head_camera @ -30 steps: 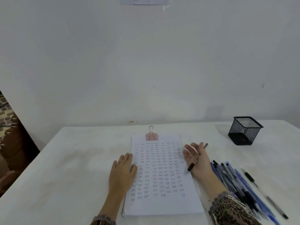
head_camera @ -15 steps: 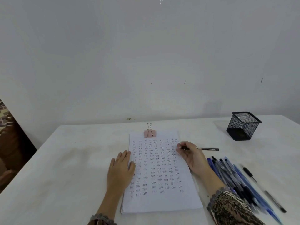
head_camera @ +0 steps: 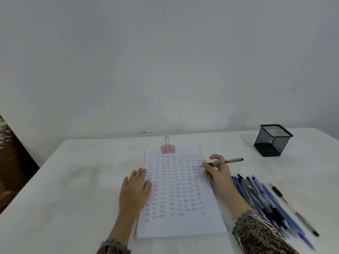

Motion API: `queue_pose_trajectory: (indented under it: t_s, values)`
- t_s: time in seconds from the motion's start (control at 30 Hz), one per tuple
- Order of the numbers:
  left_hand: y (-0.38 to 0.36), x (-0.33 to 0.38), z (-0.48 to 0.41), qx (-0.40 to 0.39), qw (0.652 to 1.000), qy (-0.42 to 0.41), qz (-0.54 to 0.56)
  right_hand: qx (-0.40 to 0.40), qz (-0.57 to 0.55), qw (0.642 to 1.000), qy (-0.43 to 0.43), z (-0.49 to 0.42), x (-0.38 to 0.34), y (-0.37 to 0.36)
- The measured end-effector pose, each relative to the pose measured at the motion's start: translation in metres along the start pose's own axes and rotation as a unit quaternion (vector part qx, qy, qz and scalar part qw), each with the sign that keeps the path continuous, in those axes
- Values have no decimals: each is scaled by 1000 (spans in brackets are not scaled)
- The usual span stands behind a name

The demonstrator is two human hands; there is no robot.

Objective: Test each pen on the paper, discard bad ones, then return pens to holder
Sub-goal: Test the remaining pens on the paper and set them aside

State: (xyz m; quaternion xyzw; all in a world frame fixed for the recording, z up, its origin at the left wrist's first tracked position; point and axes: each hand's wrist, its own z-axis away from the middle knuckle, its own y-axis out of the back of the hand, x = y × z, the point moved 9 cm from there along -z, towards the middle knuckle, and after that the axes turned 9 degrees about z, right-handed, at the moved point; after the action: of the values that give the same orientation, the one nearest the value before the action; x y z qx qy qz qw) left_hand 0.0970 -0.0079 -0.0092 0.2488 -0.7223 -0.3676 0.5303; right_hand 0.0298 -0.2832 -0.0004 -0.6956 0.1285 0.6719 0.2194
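A stack of paper (head_camera: 181,191) lies near the front edge of the white desk (head_camera: 73,189), and everything else sits around it. A pink binder clip (head_camera: 168,147) holds the sheets together at the far edge of the paper, its wire loop lying flat toward the wall. Rows of small handwritten "Test" marks cover most of the top sheet.

The left hand (head_camera: 134,189) rests palm down on the paper's left edge, its fingers stretched out and flat, gripping nothing; the thumb lies on the sheet, the rest partly on the desk. The right hand (head_camera: 217,173) sits at the paper's right edge, toward the far end, with its fingers closed around a dark pen (head_camera: 222,162). The pen lies nearly level, its tip touching the paper among the marks near the right margin and its back end pointing away to the right.

Just right of the paper, beside the right forearm, a heap of blue and black pens (head_camera: 264,202) lies on the desk, roughly parallel. One black pen (head_camera: 295,213) lies a little apart on the far side of that heap. Well beyond the paper's far right corner stands a black mesh holder (head_camera: 271,142), upright; whether anything is in it I cannot tell.
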Motion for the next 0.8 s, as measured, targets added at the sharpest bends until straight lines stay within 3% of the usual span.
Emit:
queue_pose_trajectory:
  t_s: [0.4,0.8]
  values:
    - [-1,-1,0,-2,1000,5,3,35,143,988,52,0,1,-1]
    - [0,2,1,-14,1000,12,-6,27,170,983,69,3,-6,-6]
